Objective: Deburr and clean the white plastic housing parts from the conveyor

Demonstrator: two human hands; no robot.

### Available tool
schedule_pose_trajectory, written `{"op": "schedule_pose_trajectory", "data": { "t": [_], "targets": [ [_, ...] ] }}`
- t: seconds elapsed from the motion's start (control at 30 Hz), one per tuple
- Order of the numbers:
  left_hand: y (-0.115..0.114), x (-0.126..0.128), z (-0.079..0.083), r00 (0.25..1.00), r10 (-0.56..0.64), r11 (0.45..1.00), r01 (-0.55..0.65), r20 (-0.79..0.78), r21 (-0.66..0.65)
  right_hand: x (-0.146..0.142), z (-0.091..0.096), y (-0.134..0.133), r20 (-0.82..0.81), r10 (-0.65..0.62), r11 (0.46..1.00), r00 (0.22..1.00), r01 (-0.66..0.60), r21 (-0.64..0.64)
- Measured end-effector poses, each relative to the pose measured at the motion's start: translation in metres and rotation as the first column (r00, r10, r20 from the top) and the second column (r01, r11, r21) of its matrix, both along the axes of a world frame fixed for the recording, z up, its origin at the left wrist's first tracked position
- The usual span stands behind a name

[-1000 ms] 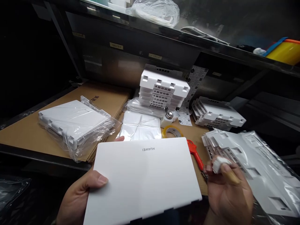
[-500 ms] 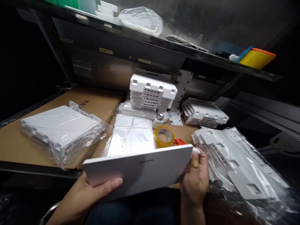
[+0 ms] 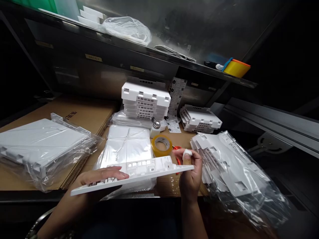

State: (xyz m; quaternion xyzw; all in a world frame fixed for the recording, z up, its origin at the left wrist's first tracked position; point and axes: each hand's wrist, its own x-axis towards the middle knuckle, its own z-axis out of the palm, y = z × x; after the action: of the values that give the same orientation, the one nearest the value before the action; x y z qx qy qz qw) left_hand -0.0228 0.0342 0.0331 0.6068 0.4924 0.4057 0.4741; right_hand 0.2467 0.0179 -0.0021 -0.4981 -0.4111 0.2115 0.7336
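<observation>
My left hand (image 3: 99,177) is closed on the left part of a thin white plastic cover (image 3: 149,169), thumb and fingers on either side of it. The cover is tilted nearly edge-on, with its slotted, ribbed inner side facing up and away. At its right end is my right hand (image 3: 190,169), fingers curled, a tan covering on the thumb. A small white, cloth-like piece (image 3: 187,152) shows at that thumb's tip; whether it is pinched or wrapped on a finger is unclear. Behind the cover lie clear plastic bags (image 3: 131,139), a yellow tape roll (image 3: 161,146) and a red-handled tool (image 3: 177,148), partly hidden.
Bagged white covers lie left (image 3: 42,139) and right (image 3: 231,162). Two stacks of covers, a taller one (image 3: 146,96) and a lower one (image 3: 201,118), stand behind. Between them hangs a label strip (image 3: 175,99). A dispenser bottle (image 3: 156,129) stands near the tape. Overhead runs a metal shelf (image 3: 119,44).
The cover has tipped from its smooth printed face to nearly edge-on, showing its inner side. My right hand has shifted left. The camera view has turned, moving the bench leftward in the picture.
</observation>
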Motion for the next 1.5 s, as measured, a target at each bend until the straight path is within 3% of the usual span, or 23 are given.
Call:
{"op": "schedule_pose_trajectory", "data": {
  "t": [0.07,0.17,0.23,0.4,0.53,0.63,0.77,0.93,1.13,1.23,1.37,1.5],
  "targets": [
    [-0.002,0.004,0.006,1.0,-0.001,0.999,0.002,0.012,-0.04,0.006,0.002,-0.001,0.081,-0.121,0.993,0.989,0.121,-0.002],
    [-0.005,0.007,0.012,0.998,0.04,0.996,-0.036,0.051,-0.085,0.01,0.01,-0.008,0.205,-0.315,0.949,0.927,0.3,0.099],
    [-0.007,0.008,0.013,0.996,0.076,0.993,-0.071,0.052,-0.089,0.009,0.017,-0.016,0.289,-0.356,0.933,0.889,0.321,0.162],
    [-0.01,0.005,0.005,0.996,0.093,0.993,-0.094,-0.01,-0.071,-0.005,0.032,-0.028,0.425,-0.215,0.977,0.879,0.186,0.109],
    [-0.016,0.004,-0.007,0.996,0.067,0.996,-0.064,-0.052,0.061,-0.008,0.039,-0.019,0.599,-0.144,0.989,0.788,0.129,0.069],
    [-0.021,0.009,-0.014,0.996,0.054,0.983,-0.042,-0.066,0.177,-0.014,0.042,-0.012,0.609,-0.099,0.995,0.787,0.098,0.036],
    [-0.022,0.021,-0.021,0.994,0.087,0.947,-0.06,-0.07,0.314,-0.044,0.045,-0.021,0.61,0.048,0.999,0.791,-0.043,-0.023],
    [-0.021,0.024,-0.032,0.995,0.071,0.912,-0.034,-0.076,0.408,-0.068,0.045,-0.029,0.6,0.147,0.978,0.786,-0.207,0.032],
    [-0.022,0.013,-0.041,0.971,0.076,0.842,0.06,-0.229,0.536,-0.039,0.04,-0.002,0.547,-0.01,1.0,0.837,0.006,0.009],
    [-0.018,0.013,-0.043,0.969,0.085,0.83,0.059,-0.23,0.555,-0.056,0.043,-0.012,0.558,0.093,0.993,0.824,-0.12,0.012],
    [-0.015,0.016,-0.045,0.982,0.069,0.846,0.036,-0.177,0.532,-0.081,0.045,-0.027,0.563,0.189,0.949,0.805,-0.298,0.107],
    [-0.018,0.013,-0.046,0.978,0.076,0.874,0.028,-0.193,0.485,-0.054,0.04,-0.003,0.519,0.095,0.99,0.849,-0.134,0.038]
  ]
}}
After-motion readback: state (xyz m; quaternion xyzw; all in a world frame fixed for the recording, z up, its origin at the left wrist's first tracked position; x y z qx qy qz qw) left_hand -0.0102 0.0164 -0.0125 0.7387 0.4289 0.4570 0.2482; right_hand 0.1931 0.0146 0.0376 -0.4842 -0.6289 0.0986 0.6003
